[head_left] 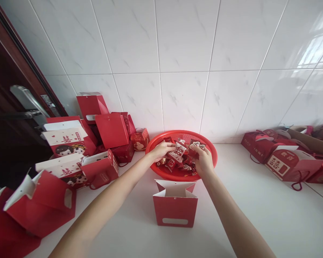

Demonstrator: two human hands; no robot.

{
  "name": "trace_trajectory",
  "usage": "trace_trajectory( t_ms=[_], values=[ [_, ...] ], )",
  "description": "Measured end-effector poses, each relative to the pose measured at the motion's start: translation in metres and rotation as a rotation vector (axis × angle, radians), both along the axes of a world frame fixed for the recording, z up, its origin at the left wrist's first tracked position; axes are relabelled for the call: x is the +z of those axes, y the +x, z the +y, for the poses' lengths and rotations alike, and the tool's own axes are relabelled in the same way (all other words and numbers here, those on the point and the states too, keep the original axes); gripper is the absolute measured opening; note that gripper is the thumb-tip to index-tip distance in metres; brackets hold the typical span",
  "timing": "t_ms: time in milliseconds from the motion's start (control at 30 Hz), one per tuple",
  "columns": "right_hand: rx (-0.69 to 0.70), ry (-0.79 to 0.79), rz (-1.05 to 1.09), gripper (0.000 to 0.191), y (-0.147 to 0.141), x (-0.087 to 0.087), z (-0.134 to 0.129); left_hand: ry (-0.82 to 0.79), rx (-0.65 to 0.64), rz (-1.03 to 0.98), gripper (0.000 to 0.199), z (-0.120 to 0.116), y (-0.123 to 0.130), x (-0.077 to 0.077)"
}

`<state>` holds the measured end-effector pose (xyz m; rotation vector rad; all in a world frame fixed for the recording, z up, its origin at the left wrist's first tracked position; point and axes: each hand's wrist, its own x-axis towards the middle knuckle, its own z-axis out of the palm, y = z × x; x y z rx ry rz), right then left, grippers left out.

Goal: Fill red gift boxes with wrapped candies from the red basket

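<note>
A red oval basket [212, 150] stands against the tiled wall and holds several small wrapped candies [187, 167]. Over its left part, my left hand [162, 150] is closed on a white and red candy packet [178, 152]. My right hand [202, 158] reaches over the basket's right side, its fingers closed on a small red and white packet [195, 143]. In front of the basket, a red paper box [174, 209] stands upright on the white surface with its top open. Its inside bottom is hidden.
Several red and white gift boxes [111, 130] crowd the left side, beside a dark door with a metal handle [29, 100]. More boxes [281, 163] with cord handles lie at the right. White tiles [183, 96] rise behind the basket.
</note>
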<state>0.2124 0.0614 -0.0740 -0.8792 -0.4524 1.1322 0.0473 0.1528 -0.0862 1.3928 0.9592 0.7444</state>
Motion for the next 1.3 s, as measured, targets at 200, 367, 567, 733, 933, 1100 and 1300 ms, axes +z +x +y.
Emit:
trace_trajectory(
  t_ms=[200,367,567,733,933,1100,1300],
  values=[
    [-0.008,0.011,0.007,0.018,0.001,-0.004,0.003,-0.026,0.005,-0.054,0.025,-0.005,0.002,0.003],
    [0.001,0.018,0.011,0.022,0.000,-0.007,0.005,0.036,-0.004,-0.067,0.050,-0.006,-0.001,0.004],
    [-0.006,0.014,0.015,0.021,0.000,-0.007,0.004,0.034,0.025,-0.046,0.052,-0.007,-0.003,0.005],
    [0.005,0.031,0.013,0.019,0.001,-0.008,0.005,-0.071,0.081,-0.096,0.033,-0.010,0.000,0.009],
    [0.001,0.033,0.003,0.019,0.001,-0.009,0.006,-0.043,0.102,-0.139,0.036,-0.013,0.002,0.012],
    [0.004,0.041,0.011,0.019,0.000,-0.007,0.005,0.057,0.026,-0.110,0.032,-0.016,0.002,0.013],
    [0.041,0.060,-0.005,0.018,-0.001,-0.004,0.002,0.132,-0.016,-0.109,0.021,-0.020,0.002,0.015]
  ],
)
